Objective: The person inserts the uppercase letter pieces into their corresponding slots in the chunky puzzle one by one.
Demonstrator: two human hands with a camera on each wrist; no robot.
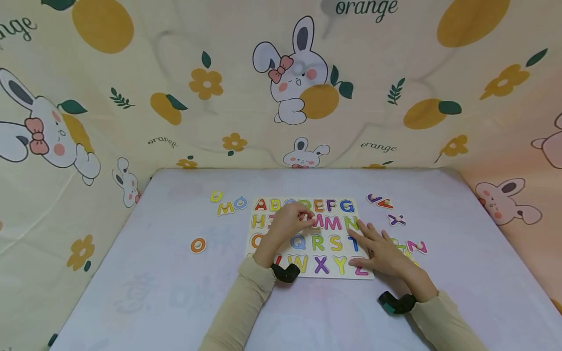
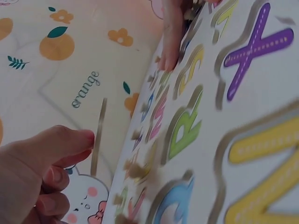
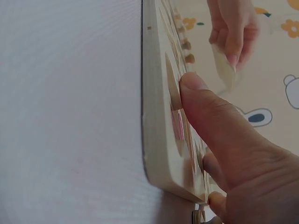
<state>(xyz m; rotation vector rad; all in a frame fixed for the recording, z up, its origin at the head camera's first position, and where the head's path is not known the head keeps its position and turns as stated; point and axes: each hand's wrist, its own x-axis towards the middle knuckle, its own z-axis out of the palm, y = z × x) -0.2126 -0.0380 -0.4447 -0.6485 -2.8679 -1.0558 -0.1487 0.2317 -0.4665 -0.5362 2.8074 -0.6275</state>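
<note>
A wooden alphabet puzzle board (image 1: 307,275) lies on the table, with knobbed letters in some of its recesses. Above its middle, my left hand (image 1: 287,224) pinches a thin wooden letter piece (image 2: 99,137) between thumb and fingers. That piece is seen edge-on in the left wrist view, off the board, and its letter cannot be told. My right hand (image 1: 382,248) rests with spread fingers on the board's right edge, near the T (image 1: 353,243) and Z (image 1: 361,269) spaces. In the right wrist view its thumb (image 3: 210,105) touches the board's edge.
Left of the board lie an orange O (image 1: 198,245), a blue O (image 1: 240,203) and two yellow letters. At right are a purple X (image 1: 396,220), a pink Z (image 1: 416,246) and several others, some partly behind my right hand. A printed cloth (image 1: 263,146) stands behind the table.
</note>
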